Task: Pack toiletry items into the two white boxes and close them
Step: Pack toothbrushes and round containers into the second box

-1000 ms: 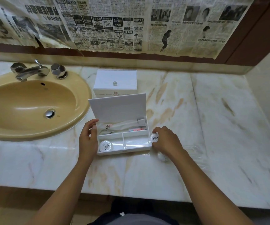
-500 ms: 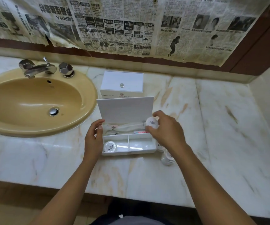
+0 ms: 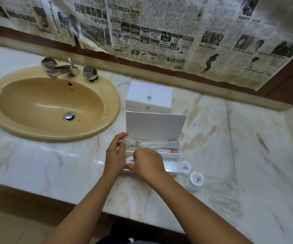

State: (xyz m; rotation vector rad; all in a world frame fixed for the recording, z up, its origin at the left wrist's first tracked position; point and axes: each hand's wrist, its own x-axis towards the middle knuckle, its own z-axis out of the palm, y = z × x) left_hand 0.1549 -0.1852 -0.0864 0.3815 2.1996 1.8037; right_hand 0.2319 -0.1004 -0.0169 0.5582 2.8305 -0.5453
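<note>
Small round toiletry disc [image 3: 130,160] looks light, stiff and a bit slick in its wrapper, so best pinched at the rim w/ fingertips. It sits in the front-left compartment of the open white box [image 3: 174,156] on the bench [image 3: 54,166], right under the right hand [image 3: 147,164], whose curled fingers pinch it. Left hand [image 3: 115,155] holds the box's left edge, fingers loosely bent. Spare discs [image 3: 195,180] lie just beside the box's right end; closed second box [image 3: 149,95] behind
</note>
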